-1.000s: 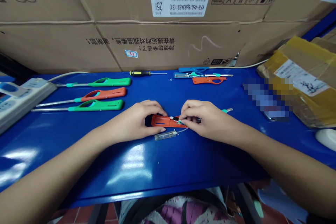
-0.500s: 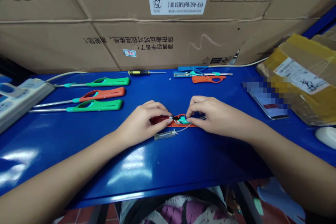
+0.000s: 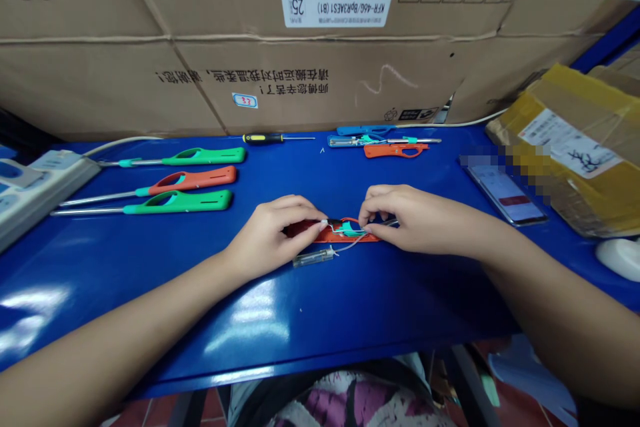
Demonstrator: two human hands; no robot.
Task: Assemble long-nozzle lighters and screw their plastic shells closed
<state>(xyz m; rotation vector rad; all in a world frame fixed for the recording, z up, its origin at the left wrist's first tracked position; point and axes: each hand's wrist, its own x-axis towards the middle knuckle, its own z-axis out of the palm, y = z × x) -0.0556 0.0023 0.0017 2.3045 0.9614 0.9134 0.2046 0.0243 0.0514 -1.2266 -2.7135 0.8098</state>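
An opened orange lighter shell (image 3: 327, 236) lies on the blue table between my hands, its inside facing up. A teal trigger (image 3: 354, 229) sits in it. My left hand (image 3: 283, 227) is closed over the shell's left end, thumb and forefinger pinching a small black igniter with a white end (image 3: 325, 221). My right hand (image 3: 395, 217) is closed at the shell's right end, its fingertips pinching a thin white wire (image 3: 350, 232) beside the trigger. A metal rod shows partly under the right fingers. In front of the shell lies a clear fuel tank (image 3: 313, 257) with a thin tube.
Green and orange long lighters (image 3: 193, 180) lie at left beside a power strip (image 3: 45, 187). At the back are a screwdriver (image 3: 263, 139) and opened lighter parts (image 3: 383, 142). A phone (image 3: 510, 197), a taped box (image 3: 575, 147) and a white mouse (image 3: 620, 257) stand right. Cardboard (image 3: 280, 53) walls the back.
My right hand has shifted slightly right, and more of the teal trigger and the wire shows. My left hand keeps its pinch at the same place. The view has moved slightly.
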